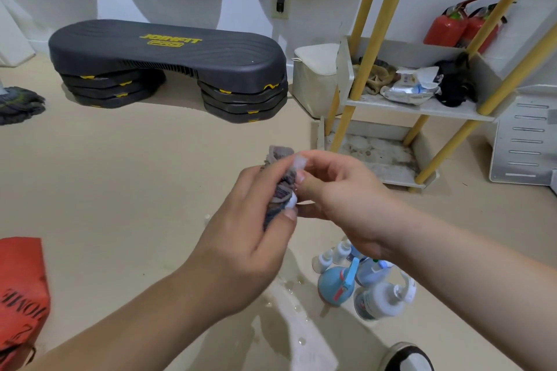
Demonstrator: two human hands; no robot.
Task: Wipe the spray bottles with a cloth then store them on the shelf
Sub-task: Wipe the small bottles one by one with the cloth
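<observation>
A shoe toe (407, 357) edges into the bottom of the view as two bare forearms reach out over a beige floor (135, 190) spotted with water drops. The left hand (241, 238) is closed around a bunched grey cloth (278, 187), pressing it against a small clear bottle (298, 172) that the right hand (337, 196) pinches between thumb and fingers; only the bottle's cap and a sliver of white show, so its shape is hard to read.

The job appears to be at an early stage. A cluster of bottles (364, 277), among them a blue sprayer (334, 283) and a white pump bottle (382, 298), stands on the wet floor below the right wrist, apparently awaiting wiping. No spray bottle is visible on the shelf (422, 107) beyond, whose middle tier carries rags and a wipes packet, while the bottom tier looks bare and stained.

A black step platform (168, 54) sits by the white wall under yellow discs. Two red extinguishers (458, 27) stand behind the shelf, a mop head (18, 104) lies far left, and a red bag (21, 289) lies at lower left.
</observation>
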